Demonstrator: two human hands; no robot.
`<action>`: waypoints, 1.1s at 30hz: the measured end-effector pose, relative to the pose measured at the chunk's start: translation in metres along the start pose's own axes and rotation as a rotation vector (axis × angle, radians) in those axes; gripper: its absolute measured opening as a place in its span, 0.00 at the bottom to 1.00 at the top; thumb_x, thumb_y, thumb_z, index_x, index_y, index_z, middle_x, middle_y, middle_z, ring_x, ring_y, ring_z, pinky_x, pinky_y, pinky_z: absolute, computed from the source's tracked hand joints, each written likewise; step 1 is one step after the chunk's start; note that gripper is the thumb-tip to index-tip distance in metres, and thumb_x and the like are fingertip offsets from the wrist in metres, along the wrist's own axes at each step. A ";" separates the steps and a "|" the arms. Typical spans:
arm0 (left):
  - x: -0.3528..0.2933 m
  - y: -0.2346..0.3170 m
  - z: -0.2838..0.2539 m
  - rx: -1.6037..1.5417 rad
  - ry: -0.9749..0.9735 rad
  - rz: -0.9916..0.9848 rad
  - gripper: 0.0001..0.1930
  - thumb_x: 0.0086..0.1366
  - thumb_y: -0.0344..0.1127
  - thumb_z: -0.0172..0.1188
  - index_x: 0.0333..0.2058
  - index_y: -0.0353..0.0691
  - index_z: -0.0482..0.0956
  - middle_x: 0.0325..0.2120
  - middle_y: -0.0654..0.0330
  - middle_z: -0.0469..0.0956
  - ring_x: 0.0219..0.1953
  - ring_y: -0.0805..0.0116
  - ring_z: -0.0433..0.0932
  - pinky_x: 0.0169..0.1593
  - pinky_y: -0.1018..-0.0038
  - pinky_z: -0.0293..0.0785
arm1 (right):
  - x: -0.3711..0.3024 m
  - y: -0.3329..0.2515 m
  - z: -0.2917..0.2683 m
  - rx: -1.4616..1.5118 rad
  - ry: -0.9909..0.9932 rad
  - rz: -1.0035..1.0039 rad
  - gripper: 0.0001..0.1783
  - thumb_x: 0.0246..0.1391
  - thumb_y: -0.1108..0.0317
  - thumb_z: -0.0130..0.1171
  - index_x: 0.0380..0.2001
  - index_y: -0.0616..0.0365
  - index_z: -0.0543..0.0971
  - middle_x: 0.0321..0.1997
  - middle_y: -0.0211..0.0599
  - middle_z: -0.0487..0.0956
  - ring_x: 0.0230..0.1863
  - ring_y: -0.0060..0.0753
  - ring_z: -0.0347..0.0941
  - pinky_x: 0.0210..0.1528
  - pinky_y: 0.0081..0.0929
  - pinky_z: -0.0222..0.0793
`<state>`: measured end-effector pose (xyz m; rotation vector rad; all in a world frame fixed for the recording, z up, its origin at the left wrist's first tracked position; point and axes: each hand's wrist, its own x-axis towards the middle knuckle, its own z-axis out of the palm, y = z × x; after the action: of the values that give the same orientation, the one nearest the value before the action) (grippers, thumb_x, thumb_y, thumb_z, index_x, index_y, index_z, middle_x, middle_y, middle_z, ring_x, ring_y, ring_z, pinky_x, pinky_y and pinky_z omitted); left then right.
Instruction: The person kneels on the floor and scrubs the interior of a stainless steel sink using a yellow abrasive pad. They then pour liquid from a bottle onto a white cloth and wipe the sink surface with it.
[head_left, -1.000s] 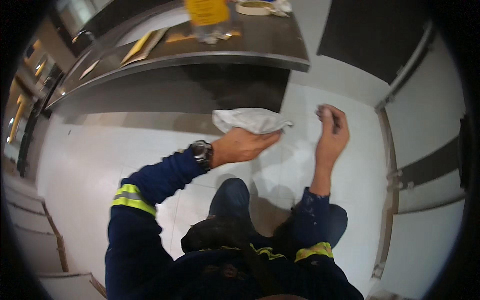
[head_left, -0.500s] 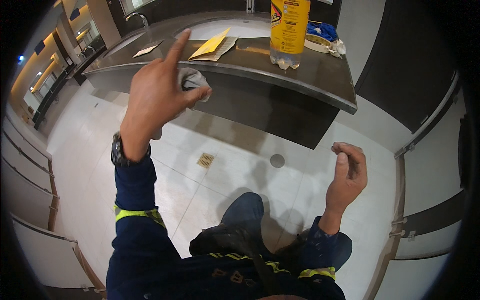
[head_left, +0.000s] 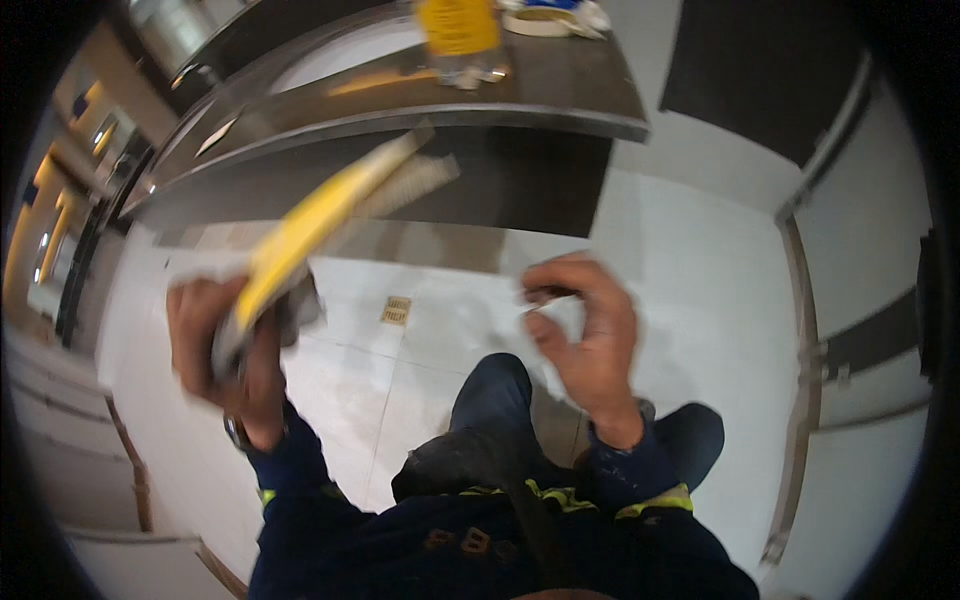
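Note:
My left hand [head_left: 230,345] is closed around a folded yellow sheet [head_left: 305,225] with a paler, beige-grey side, perhaps sandpaper. Motion smears the sheet, which slants up toward the counter edge. A crumpled greyish-white cloth [head_left: 303,305] is bunched in the same hand. My right hand [head_left: 592,340] is raised over the floor to the right, fingers curled and thumb apart, with nothing visible between them. A clear bottle with a yellow label [head_left: 460,30] stands on the dark counter [head_left: 560,95], beyond both hands.
On the counter sit a roll of tape [head_left: 540,20] with blue and white cloth by it, a small flat pale piece [head_left: 217,135], a basin [head_left: 350,48] and a faucet [head_left: 198,72]. A square drain [head_left: 397,310] is set in the tiled floor. Pale panels [head_left: 880,250] line the right side.
My left hand has taken the folded yellow sheet off the counter and drawn it back toward me. My right hand has moved left and slightly upward. The view has shifted.

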<state>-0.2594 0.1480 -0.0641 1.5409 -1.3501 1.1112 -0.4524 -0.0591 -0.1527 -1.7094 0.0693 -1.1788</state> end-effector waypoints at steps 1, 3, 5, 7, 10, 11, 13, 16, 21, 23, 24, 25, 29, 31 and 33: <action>-0.011 0.009 -0.007 -0.098 0.046 -0.040 0.15 0.47 0.31 0.70 0.35 0.36 0.81 0.24 0.54 0.76 0.28 0.63 0.72 0.31 0.71 0.66 | -0.005 0.004 0.013 0.183 -0.056 0.192 0.20 0.44 0.69 0.72 0.43 0.58 0.81 0.45 0.40 0.78 0.43 0.36 0.78 0.46 0.27 0.75; -0.030 0.024 0.002 -0.303 -0.050 -0.062 0.14 0.48 0.35 0.70 0.34 0.36 0.81 0.23 0.53 0.75 0.27 0.64 0.71 0.30 0.72 0.65 | -0.020 0.004 0.033 0.155 0.129 0.112 0.29 0.41 0.62 0.76 0.47 0.60 0.79 0.54 0.43 0.73 0.52 0.40 0.74 0.54 0.32 0.72; -0.043 0.035 0.024 -0.446 -0.198 -0.275 0.13 0.49 0.35 0.70 0.33 0.36 0.81 0.23 0.55 0.75 0.25 0.64 0.71 0.29 0.71 0.65 | -0.036 0.021 0.015 -0.322 0.124 -0.192 0.47 0.40 0.51 0.77 0.60 0.61 0.68 0.63 0.48 0.66 0.63 0.47 0.65 0.63 0.40 0.63; -0.054 0.048 0.051 -0.440 -0.302 -0.326 0.10 0.49 0.29 0.68 0.33 0.37 0.81 0.23 0.58 0.75 0.25 0.67 0.71 0.29 0.73 0.65 | -0.043 0.030 0.001 -0.421 0.230 -0.206 0.53 0.43 0.44 0.75 0.64 0.61 0.61 0.63 0.52 0.65 0.65 0.51 0.63 0.65 0.43 0.60; -0.076 0.066 0.086 -0.645 -0.348 -0.462 0.09 0.51 0.26 0.67 0.33 0.35 0.81 0.24 0.58 0.76 0.26 0.69 0.71 0.30 0.74 0.66 | -0.037 0.034 0.003 -0.036 0.458 0.017 0.44 0.51 0.55 0.71 0.63 0.61 0.61 0.62 0.52 0.67 0.63 0.44 0.64 0.65 0.39 0.59; -0.080 0.076 0.096 -0.683 -0.364 -0.534 0.09 0.52 0.26 0.66 0.33 0.34 0.81 0.24 0.58 0.76 0.26 0.69 0.72 0.30 0.74 0.66 | -0.033 0.033 0.003 0.066 0.528 0.104 0.40 0.53 0.58 0.70 0.63 0.61 0.61 0.61 0.51 0.68 0.62 0.42 0.65 0.64 0.37 0.60; -0.085 0.093 0.110 -0.775 -0.412 -0.821 0.08 0.56 0.27 0.66 0.35 0.32 0.80 0.26 0.59 0.79 0.27 0.75 0.75 0.33 0.78 0.69 | -0.033 0.041 -0.014 0.201 0.498 0.300 0.35 0.55 0.66 0.66 0.62 0.61 0.62 0.55 0.45 0.72 0.57 0.35 0.69 0.59 0.30 0.66; -0.093 0.093 0.123 -0.842 -0.456 -0.984 0.12 0.56 0.28 0.67 0.39 0.34 0.80 0.26 0.61 0.80 0.28 0.77 0.76 0.35 0.80 0.71 | -0.028 0.068 -0.040 0.239 0.451 0.405 0.29 0.58 0.72 0.63 0.59 0.62 0.64 0.48 0.37 0.74 0.49 0.26 0.71 0.52 0.23 0.70; -0.066 0.026 0.120 -0.421 -0.285 -0.388 0.18 0.54 0.29 0.67 0.45 0.36 0.81 0.39 0.57 0.83 0.37 0.70 0.79 0.45 0.74 0.74 | -0.001 0.112 -0.055 0.229 0.376 0.295 0.24 0.57 0.71 0.64 0.53 0.62 0.67 0.44 0.34 0.74 0.45 0.22 0.71 0.48 0.21 0.70; -0.021 -0.012 0.112 -0.328 0.021 -0.421 0.15 0.58 0.27 0.65 0.45 0.35 0.81 0.44 0.56 0.82 0.41 0.67 0.79 0.47 0.69 0.75 | 0.010 0.122 -0.053 0.292 0.330 0.288 0.22 0.57 0.71 0.64 0.51 0.62 0.69 0.42 0.33 0.75 0.44 0.22 0.72 0.48 0.21 0.70; 0.002 -0.031 0.108 -0.342 0.143 -0.509 0.14 0.61 0.29 0.65 0.46 0.34 0.80 0.42 0.55 0.82 0.40 0.68 0.81 0.46 0.71 0.76 | 0.014 0.125 -0.050 0.288 0.336 0.280 0.20 0.57 0.70 0.64 0.49 0.62 0.70 0.40 0.32 0.75 0.43 0.22 0.72 0.48 0.21 0.70; 0.029 -0.048 0.102 -0.360 0.274 -0.458 0.14 0.63 0.33 0.65 0.46 0.33 0.81 0.40 0.56 0.83 0.38 0.71 0.81 0.46 0.75 0.76 | 0.018 0.131 -0.046 0.265 0.326 0.288 0.19 0.57 0.69 0.64 0.49 0.61 0.70 0.40 0.32 0.75 0.43 0.22 0.72 0.47 0.21 0.70; 0.096 -0.098 0.098 -0.198 0.241 -0.257 0.14 0.64 0.37 0.65 0.44 0.33 0.83 0.38 0.57 0.84 0.38 0.73 0.81 0.45 0.77 0.75 | 0.018 0.150 -0.040 0.234 0.303 0.267 0.18 0.58 0.66 0.64 0.47 0.61 0.70 0.39 0.32 0.75 0.41 0.21 0.71 0.44 0.20 0.70; 0.112 -0.135 0.112 -0.128 0.114 -0.118 0.16 0.64 0.40 0.65 0.44 0.33 0.83 0.37 0.56 0.84 0.39 0.73 0.80 0.46 0.78 0.74 | 0.019 0.151 -0.041 0.276 0.309 0.233 0.19 0.59 0.63 0.64 0.46 0.61 0.71 0.39 0.33 0.75 0.40 0.22 0.71 0.43 0.21 0.69; 0.113 -0.149 0.130 -0.100 0.081 -0.278 0.19 0.63 0.42 0.66 0.45 0.32 0.82 0.39 0.55 0.83 0.41 0.72 0.80 0.48 0.77 0.73 | 0.026 0.142 -0.041 0.341 0.310 0.191 0.21 0.59 0.59 0.64 0.46 0.62 0.71 0.39 0.34 0.75 0.39 0.23 0.71 0.43 0.21 0.69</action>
<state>-0.0909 0.0094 0.0020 1.5387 -1.0814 0.9094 -0.4044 -0.1701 -0.2415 -1.1889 0.2048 -1.2244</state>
